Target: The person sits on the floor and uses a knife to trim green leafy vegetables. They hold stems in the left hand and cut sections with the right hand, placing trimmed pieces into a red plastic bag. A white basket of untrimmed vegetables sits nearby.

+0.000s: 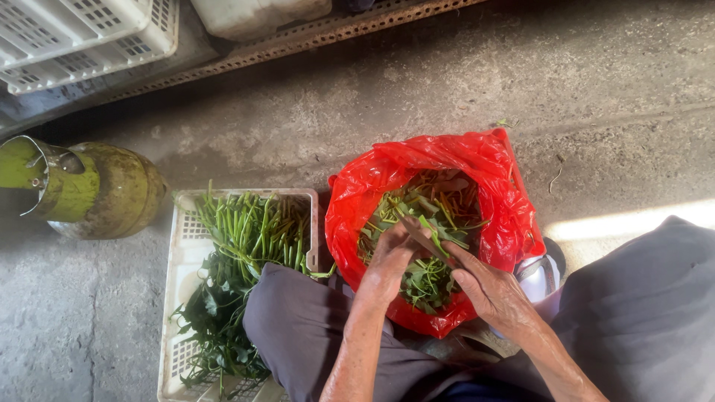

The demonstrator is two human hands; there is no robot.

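A red plastic bag (491, 171) sits open on the concrete floor between my knees, filled with cut green stems and leaves (432, 205). Both hands are over the bag's near side. My left hand (387, 260) and my right hand (488, 286) pinch the two ends of one green stalk (432, 242) between their fingertips. To the left, a white slatted plastic basket (182, 260) holds a bundle of long leafy green stems (246, 246); my left knee in dark grey trousers overlaps its near right corner.
A green gas cylinder (104, 190) lies on its side at the far left. White plastic crates (82, 33) and a pale container (257, 15) stand along a rusty metal rail at the top. A white sandal (540, 275) shows beside the bag.
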